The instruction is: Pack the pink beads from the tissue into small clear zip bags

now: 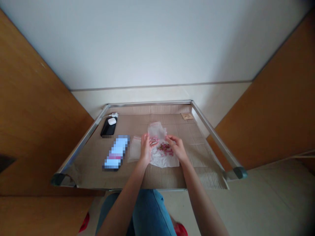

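Between my hands a small clear plastic zip bag [157, 131] is held up, with some pink bits showing near its lower part. My left hand [146, 149] grips the bag's left edge, fingers closed. At its right edge, the thumb and fingers of my right hand [177, 147] pinch the bag. Just below lies a pile of small pink and reddish beads [166, 149], spread on a crumpled white sheet [164, 162]. Left of my left hand are more flat clear bags [134, 150]. The exact contents of the held bag are too small to make out.
Cardboard [172, 119] lines the tray-like table, edged by a metal rail [150, 104]. A blurred-out phone [116, 152] lies left. Behind it, a white earbud case [112, 121] rests on a black object [105, 129], near a white charger [114, 114]. A brown card [187, 116] is at back right.
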### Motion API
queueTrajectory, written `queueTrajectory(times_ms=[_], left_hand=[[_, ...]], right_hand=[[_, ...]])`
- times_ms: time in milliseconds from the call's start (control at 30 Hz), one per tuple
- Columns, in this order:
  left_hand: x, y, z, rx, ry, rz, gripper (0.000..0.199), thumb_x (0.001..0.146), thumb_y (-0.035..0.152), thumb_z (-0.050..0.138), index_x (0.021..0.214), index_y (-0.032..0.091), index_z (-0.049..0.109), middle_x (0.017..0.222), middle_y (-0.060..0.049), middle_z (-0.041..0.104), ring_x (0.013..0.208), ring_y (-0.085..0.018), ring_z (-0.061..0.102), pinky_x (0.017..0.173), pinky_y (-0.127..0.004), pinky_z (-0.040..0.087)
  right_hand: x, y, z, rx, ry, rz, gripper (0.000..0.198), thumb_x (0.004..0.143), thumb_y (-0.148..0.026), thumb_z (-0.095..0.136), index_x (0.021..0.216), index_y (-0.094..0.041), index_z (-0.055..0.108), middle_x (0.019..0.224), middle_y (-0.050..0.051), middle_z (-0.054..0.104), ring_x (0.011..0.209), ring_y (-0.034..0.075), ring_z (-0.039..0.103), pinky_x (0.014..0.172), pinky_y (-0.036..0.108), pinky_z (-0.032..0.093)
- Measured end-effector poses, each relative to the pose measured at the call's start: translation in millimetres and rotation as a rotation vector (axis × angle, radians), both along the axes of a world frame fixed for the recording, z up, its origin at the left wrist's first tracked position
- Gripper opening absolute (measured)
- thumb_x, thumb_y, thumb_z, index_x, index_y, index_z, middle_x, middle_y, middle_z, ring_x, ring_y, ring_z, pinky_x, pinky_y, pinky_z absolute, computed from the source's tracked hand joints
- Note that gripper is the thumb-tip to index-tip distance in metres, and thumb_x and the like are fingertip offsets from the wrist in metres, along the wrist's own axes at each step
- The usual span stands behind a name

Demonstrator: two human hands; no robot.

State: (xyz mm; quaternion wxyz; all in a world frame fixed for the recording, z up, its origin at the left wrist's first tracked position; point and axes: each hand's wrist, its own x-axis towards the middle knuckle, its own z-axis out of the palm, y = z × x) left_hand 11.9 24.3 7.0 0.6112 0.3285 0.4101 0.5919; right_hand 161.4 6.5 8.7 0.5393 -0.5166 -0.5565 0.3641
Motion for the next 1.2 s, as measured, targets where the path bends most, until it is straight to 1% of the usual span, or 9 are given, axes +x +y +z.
queueTrajectory(times_ms=[167, 300, 467, 600, 700, 833, 900, 1067, 1200], left_hand=[[4.9, -5.5, -4.8, 0.143, 0.152, 0.04, 0.056, 0.071, 0.039, 0.066, 0.114, 0.027, 0.032, 0.093, -0.002, 0.059, 0.075, -0.013, 0.064, 0.069, -0.031, 0.055], [7.7, -12.2, -9.4, 0.264, 0.349, 0.054, 0.043, 0.076, 0.039, 0.059, 0.109, 0.025, 0.035, 0.108, -0.006, 0.054, 0.075, -0.012, 0.062, 0.063, -0.026, 0.054], [7.5, -14.8, -8.0, 0.358, 0.583, 0.001, 0.023, 0.079, 0.04, 0.055, 0.088, 0.019, 0.052, 0.09, -0.004, 0.055, 0.081, -0.015, 0.058, 0.057, -0.02, 0.05], [6.2, -12.8, -5.1, 0.415, 0.651, -0.047, 0.023, 0.08, 0.041, 0.052, 0.079, 0.018, 0.053, 0.087, -0.004, 0.053, 0.082, -0.016, 0.055, 0.053, -0.018, 0.046], [6.1, -10.4, -6.4, 0.475, 0.716, -0.051, 0.022, 0.086, 0.036, 0.044, 0.078, 0.018, 0.052, 0.086, -0.005, 0.053, 0.083, -0.015, 0.054, 0.057, -0.02, 0.047], [8.2, -10.3, -6.8, 0.606, 0.882, -0.021, 0.015, 0.089, 0.025, 0.038, 0.08, 0.019, 0.05, 0.089, -0.005, 0.055, 0.089, -0.016, 0.054, 0.077, -0.028, 0.047], [9.6, -12.1, -5.6, 0.65, 0.972, -0.004, 0.012, 0.088, 0.019, 0.038, 0.084, 0.02, 0.049, 0.091, -0.005, 0.055, 0.091, -0.016, 0.054, 0.082, -0.031, 0.045], [10.6, -17.1, -3.4, 0.636, 1.103, 0.036, 0.012, 0.085, 0.013, 0.038, 0.087, 0.02, 0.048, 0.097, -0.006, 0.054, 0.093, -0.017, 0.054, 0.08, -0.031, 0.045], [9.8, -19.8, -4.1, 0.635, 1.14, 0.03, 0.01, 0.084, 0.013, 0.04, 0.079, 0.02, 0.046, 0.099, -0.006, 0.053, 0.092, -0.017, 0.055, 0.08, -0.03, 0.044]], right_hand=[[-2.4, 0.4, 0.2, -0.029, 0.012, 0.035, 0.027, 0.077, -0.043, 0.057, 0.078, -0.017, 0.067, 0.074, 0.002, 0.067, 0.068, 0.016, 0.06, 0.069, 0.028, 0.045], [-4.0, -0.9, 3.1, -0.014, -0.005, 0.051, 0.024, 0.075, -0.042, 0.06, 0.074, -0.018, 0.067, 0.072, 0.002, 0.067, 0.068, 0.016, 0.06, 0.069, 0.027, 0.047], [-6.1, -4.0, 6.2, 0.005, -0.045, 0.096, 0.023, 0.075, -0.041, 0.06, 0.076, -0.019, 0.067, 0.074, 0.002, 0.068, 0.068, 0.017, 0.061, 0.067, 0.029, 0.048], [-6.9, -4.9, 7.5, 0.074, -0.101, 0.119, 0.021, 0.075, -0.039, 0.06, 0.077, -0.02, 0.068, 0.077, 0.003, 0.069, 0.073, 0.018, 0.062, 0.072, 0.031, 0.048], [-7.1, -4.3, 6.7, 0.092, -0.133, 0.122, 0.022, 0.077, -0.04, 0.058, 0.077, -0.02, 0.068, 0.078, 0.003, 0.069, 0.074, 0.018, 0.062, 0.072, 0.031, 0.047], [-8.6, -4.7, 6.7, 0.095, -0.27, 0.044, 0.024, 0.08, -0.041, 0.054, 0.074, -0.021, 0.067, 0.07, 0.002, 0.067, 0.063, 0.016, 0.059, 0.066, 0.028, 0.043], [-10.7, -6.2, 8.2, 0.119, -0.393, -0.004, 0.025, 0.081, -0.039, 0.052, 0.071, -0.021, 0.066, 0.066, 0.001, 0.066, 0.061, 0.015, 0.058, 0.067, 0.028, 0.04], [-16.0, -9.0, 10.7, 0.164, -0.641, -0.146, 0.023, 0.082, -0.035, 0.048, 0.07, -0.019, 0.062, 0.066, 0.0, 0.064, 0.065, 0.015, 0.056, 0.073, 0.029, 0.032], [-14.7, -7.1, 6.9, 0.159, -0.68, -0.312, 0.02, 0.08, -0.031, 0.049, 0.069, -0.018, 0.059, 0.063, 0.0, 0.062, 0.06, 0.014, 0.054, 0.073, 0.029, 0.03]])
